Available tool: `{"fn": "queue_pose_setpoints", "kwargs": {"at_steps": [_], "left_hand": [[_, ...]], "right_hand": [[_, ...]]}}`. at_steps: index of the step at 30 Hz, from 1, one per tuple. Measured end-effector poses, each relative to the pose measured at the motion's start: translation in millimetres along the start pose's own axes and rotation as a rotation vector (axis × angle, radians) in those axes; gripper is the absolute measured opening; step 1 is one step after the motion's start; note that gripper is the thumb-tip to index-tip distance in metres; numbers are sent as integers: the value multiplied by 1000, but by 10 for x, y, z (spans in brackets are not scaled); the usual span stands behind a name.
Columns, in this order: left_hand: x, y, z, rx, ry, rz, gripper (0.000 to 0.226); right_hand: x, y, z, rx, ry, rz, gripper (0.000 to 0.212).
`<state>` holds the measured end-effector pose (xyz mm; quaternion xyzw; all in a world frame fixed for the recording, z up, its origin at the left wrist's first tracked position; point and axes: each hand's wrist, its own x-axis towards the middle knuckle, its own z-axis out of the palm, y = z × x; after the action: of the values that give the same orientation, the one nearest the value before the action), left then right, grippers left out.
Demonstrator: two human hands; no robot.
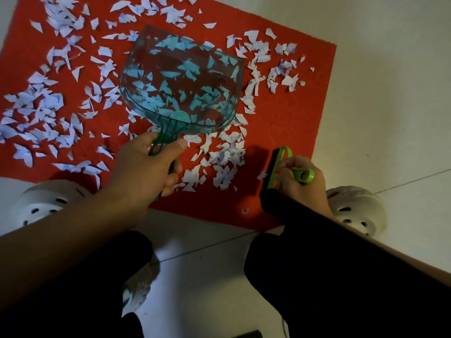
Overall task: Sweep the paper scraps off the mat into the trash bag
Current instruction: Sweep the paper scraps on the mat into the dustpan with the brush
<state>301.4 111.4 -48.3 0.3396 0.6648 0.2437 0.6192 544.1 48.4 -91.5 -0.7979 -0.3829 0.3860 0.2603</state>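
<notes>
A red mat (288, 113) lies on a pale floor, strewn with several white paper scraps (36, 111). My left hand (148, 167) grips the handle of a see-through teal dustpan (180, 81), held over the mat's middle with scraps showing through it. My right hand (302, 181) holds a bright green hand brush (280, 167) with dark bristles, at the mat's near right part beside a heap of scraps (224, 162). No trash bag is in view.
Two white perforated clogs, one at the left (46, 203) and one at the right (353, 211), flank the mat's near edge. My dark-trousered knees fill the bottom of the view. Pale tiled floor (390, 93) surrounds the mat.
</notes>
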Motion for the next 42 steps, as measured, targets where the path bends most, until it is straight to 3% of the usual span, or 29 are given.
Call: {"fn": "queue_pose_setpoints", "kwargs": {"at_steps": [4,8,11,16,21,24,28,36,42], "left_hand": [[-9,-19,12,5,-1,6,9],[-22,-15,22,5,-7,3,9],[-11,-8,10,17,-5,8,10],[5,-14,-11,3,11,9,11],[-1,-36,-13,-9,3,9,9],[4,-37,-10,-4,28,18,10],[41,-34,-34,3,72,32,20],[46,-49,-25,-52,115,13,20],[43,-57,-33,-41,95,5,14]], "right_hand": [[-29,-13,36,-128,-73,-3,19],[61,-208,154,66,-214,-28,18],[157,-349,171,224,-195,-49,14],[172,-343,51,218,-99,-63,24],[92,-510,-67,427,-167,-184,30],[164,-537,-101,233,-275,-203,38],[238,-513,-214,111,-392,-198,32],[216,-421,-180,-378,-900,-264,26],[231,-311,-44,-628,-1033,-370,26]]}}
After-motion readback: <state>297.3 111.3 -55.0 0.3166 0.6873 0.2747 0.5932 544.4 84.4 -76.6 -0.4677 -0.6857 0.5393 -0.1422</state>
